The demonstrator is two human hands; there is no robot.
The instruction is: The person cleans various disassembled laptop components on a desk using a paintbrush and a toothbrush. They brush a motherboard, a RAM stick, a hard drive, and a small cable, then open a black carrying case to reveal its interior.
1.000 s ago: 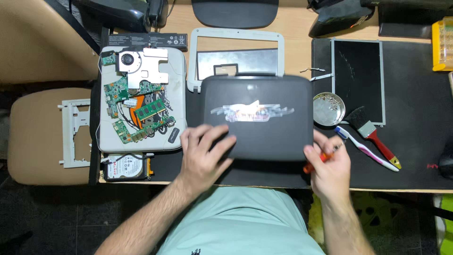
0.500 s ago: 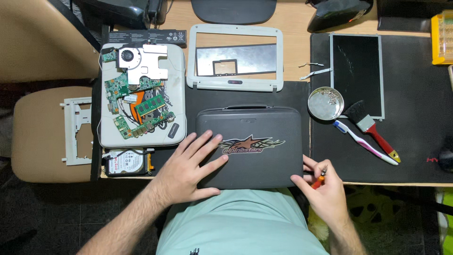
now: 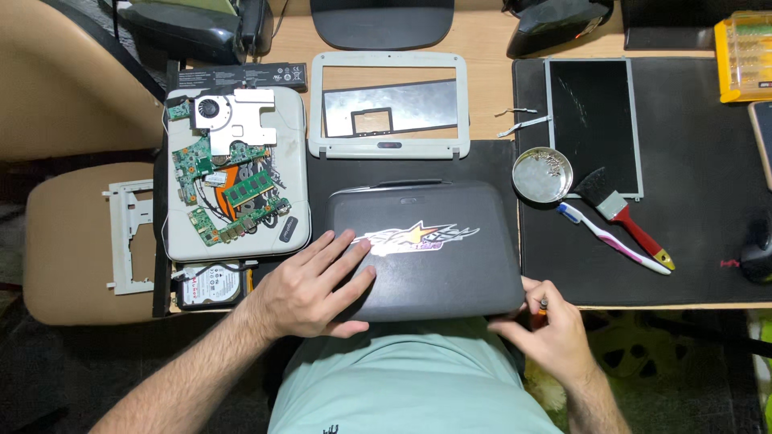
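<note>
So the biggest thing on the wooden desk [image 3: 482,96] is the black mat [image 3: 691,233] covering the right side, and just left of that sits the dark grey laptop lid [image 3: 426,249] with the star sticker, lying flat at the near edge of the desk right in front of the person. Left of it there's the opened-up white laptop base [image 3: 235,173] with green circuit boards, a fan and a heatsink all exposed, and above the lid is the white screen bezel [image 3: 389,104], just an empty frame. The bare LCD panel [image 3: 593,124] lies on the mat at upper right. Off the desk on the left, a tan stool [image 3: 64,241] carries a grey plastic bracket [image 3: 129,237]. The left hand [image 3: 310,289] is spread open, palm down, fingers flat on the lid's near left corner. The right hand [image 3: 547,329] is curled at the lid's near right corner, pinching a small screwdriver [image 3: 541,309] with an orange handle, tip hidden so I can't tell what it's touching. Smaller stuff: a hard drive [image 3: 209,285] below the base, a round metal dish [image 3: 543,174] with screws in it, a red-handled brush [image 3: 619,213] and a toothbrush [image 3: 611,238] just beside the dish.
</note>
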